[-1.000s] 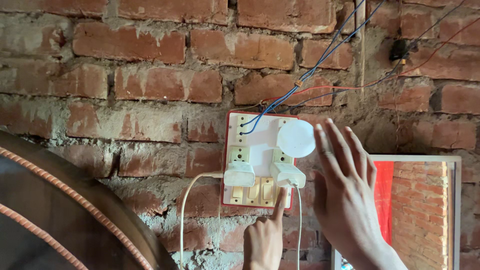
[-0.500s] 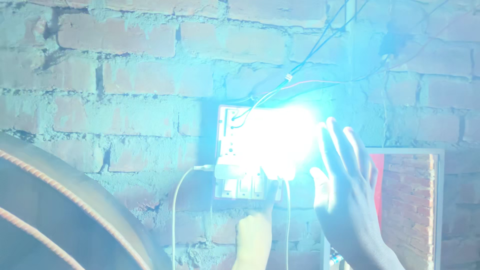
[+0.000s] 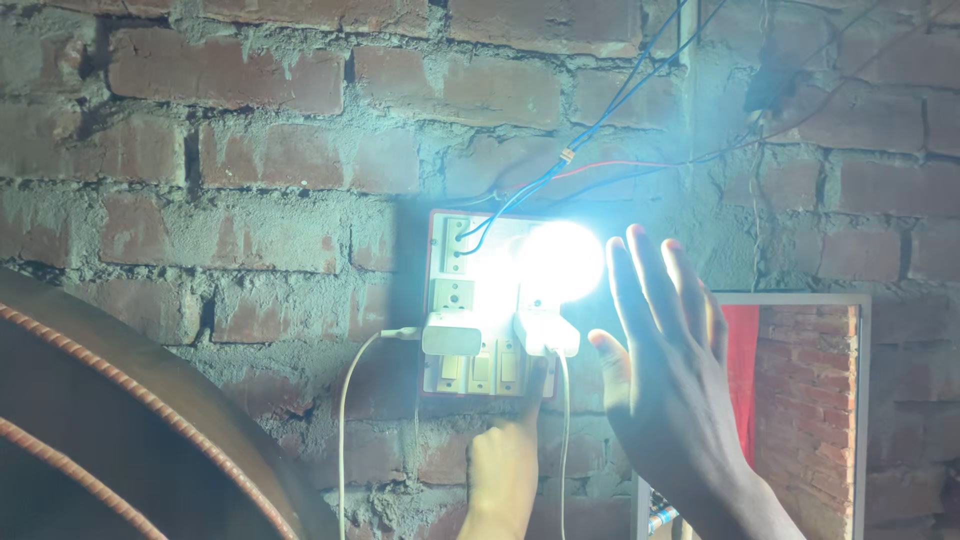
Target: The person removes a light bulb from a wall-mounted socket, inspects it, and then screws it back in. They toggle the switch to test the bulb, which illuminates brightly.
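Observation:
A white switchboard [image 3: 447,262] is fixed to the brick wall, and the round bulb [image 3: 560,260] on it glows brightly. Two white plug adapters [image 3: 452,333] [image 3: 546,332] sit in its sockets above a row of switches [image 3: 482,370]. My left hand [image 3: 503,472] reaches up from below, other fingers curled, with its index fingertip on the right end of the switch row. My right hand [image 3: 665,375] is raised flat, fingers apart, just right of the bulb and holding nothing.
Blue and red wires [image 3: 600,125] run from the board up the wall. White cables [image 3: 345,420] hang down from the adapters. A framed mirror [image 3: 805,400] leans at the right. A large brown curved object [image 3: 120,420] fills the lower left.
The bulb was dark a second ago and now shines. My left index finger stays at the switches. My right hand has kept its raised pose beside the bulb.

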